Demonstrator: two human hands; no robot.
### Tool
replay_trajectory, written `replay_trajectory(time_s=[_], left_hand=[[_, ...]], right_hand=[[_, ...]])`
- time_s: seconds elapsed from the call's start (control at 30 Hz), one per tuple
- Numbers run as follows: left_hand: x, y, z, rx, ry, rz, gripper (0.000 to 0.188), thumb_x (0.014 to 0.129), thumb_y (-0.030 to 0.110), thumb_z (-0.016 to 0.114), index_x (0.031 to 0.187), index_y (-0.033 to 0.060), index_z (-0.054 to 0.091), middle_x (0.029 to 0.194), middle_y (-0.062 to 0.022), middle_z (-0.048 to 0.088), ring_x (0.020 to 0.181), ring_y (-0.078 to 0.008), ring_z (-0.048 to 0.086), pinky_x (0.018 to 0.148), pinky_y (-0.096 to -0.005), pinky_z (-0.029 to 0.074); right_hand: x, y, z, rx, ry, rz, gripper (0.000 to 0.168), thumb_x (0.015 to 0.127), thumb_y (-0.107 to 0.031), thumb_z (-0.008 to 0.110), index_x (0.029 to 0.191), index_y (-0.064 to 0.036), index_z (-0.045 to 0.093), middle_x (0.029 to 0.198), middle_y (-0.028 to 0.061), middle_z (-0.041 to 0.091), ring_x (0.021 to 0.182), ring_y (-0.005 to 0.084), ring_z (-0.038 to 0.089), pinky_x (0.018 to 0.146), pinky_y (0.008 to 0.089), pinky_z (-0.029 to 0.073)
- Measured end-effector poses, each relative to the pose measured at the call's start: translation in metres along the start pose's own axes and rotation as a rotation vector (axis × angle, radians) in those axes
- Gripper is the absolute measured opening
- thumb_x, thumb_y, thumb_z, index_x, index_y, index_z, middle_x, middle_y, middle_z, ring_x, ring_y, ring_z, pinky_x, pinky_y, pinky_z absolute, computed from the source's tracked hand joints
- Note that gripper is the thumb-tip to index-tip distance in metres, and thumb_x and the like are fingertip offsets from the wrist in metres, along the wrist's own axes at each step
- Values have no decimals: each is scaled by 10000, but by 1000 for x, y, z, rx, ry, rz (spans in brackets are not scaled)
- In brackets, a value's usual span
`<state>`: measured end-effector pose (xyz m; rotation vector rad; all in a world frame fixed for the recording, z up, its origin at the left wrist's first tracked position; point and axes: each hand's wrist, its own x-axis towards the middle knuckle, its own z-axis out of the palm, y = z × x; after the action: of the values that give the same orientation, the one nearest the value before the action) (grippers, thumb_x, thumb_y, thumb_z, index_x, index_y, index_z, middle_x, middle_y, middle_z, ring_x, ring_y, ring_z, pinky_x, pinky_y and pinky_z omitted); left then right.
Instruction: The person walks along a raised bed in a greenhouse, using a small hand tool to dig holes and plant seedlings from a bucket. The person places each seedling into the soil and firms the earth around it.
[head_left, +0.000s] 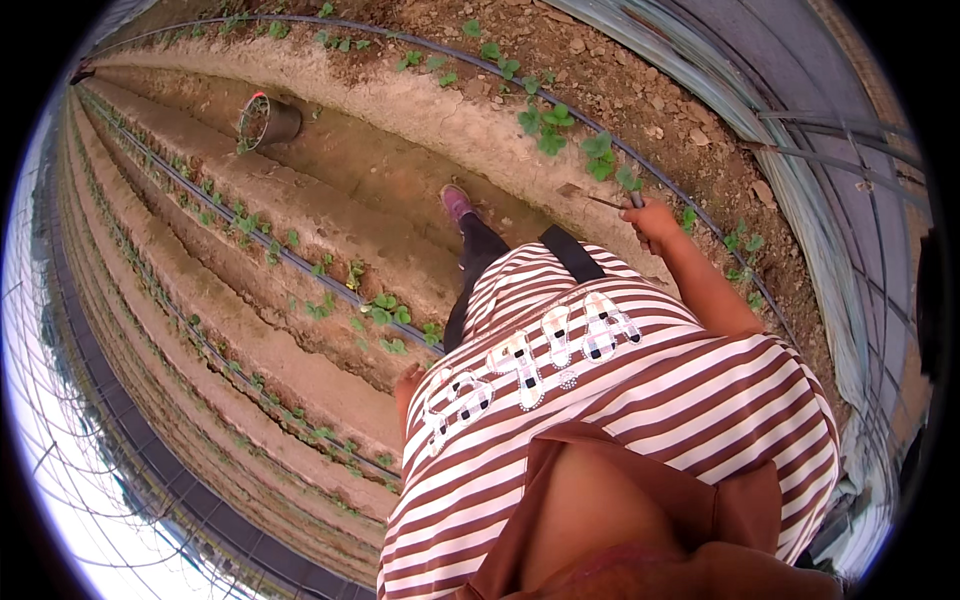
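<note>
My right hand (651, 225) is closed around a small hand tool (604, 202) with a thin dark shaft. Its far end seems to be a small flat blade, over the pale side of the raised soil bed on the right. Just beyond this hand, young leafy plants (598, 155) grow in the bed beside a dark drip hose (645, 163). My left hand (407, 380) hangs low at my left side, partly hidden by my striped shirt; whether it holds anything cannot be told. Near it, more young plants (385, 309) line the left bed.
A dark bucket (283, 122) with plant matter at its mouth lies tipped in the furrow ahead of my shoe (455, 201). Long planted beds with hoses run along the left. Plastic sheeting (806, 225) and curved metal poles border the right bed.
</note>
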<state>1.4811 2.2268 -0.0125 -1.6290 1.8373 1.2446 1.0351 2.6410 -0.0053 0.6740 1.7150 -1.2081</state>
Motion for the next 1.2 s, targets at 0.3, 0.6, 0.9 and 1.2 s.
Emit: replay_trajectory(time_s=[0.3,0.6,0.9,1.2], left_hand=[[141,170,-131,-117,-170,-153,448,882,199,595,1280,12,510,921,-51,643,687,-123,598,549,-267,448],[203,221,-155,-116,-180,-36,418,879,170,602,1266,31,527,894,-27,633,704,-113,592,586,-251,443],[180,201,-168,-121,-239,-238,379,883,158,584,1215,-22,546,881,-76,655,698,-129,620,573,-264,480],[163,146,-171,-41,-169,-197,322,884,119,617,1172,-16,568,895,-87,658,740,-139,611,628,-266,491]], right_hand=[[-9,-73,116,330,201,69,212,814,-138,652,981,-94,528,550,-14,378,405,121,326,377,321,248],[55,-130,161,301,301,-52,264,818,-158,651,1041,-48,564,576,11,432,420,146,365,386,338,313],[107,-160,191,491,235,-1,189,840,-151,639,978,-90,525,598,-6,405,453,140,349,406,346,297],[201,-164,213,416,357,6,214,809,-232,687,927,-80,594,721,57,537,551,200,479,455,381,402]])
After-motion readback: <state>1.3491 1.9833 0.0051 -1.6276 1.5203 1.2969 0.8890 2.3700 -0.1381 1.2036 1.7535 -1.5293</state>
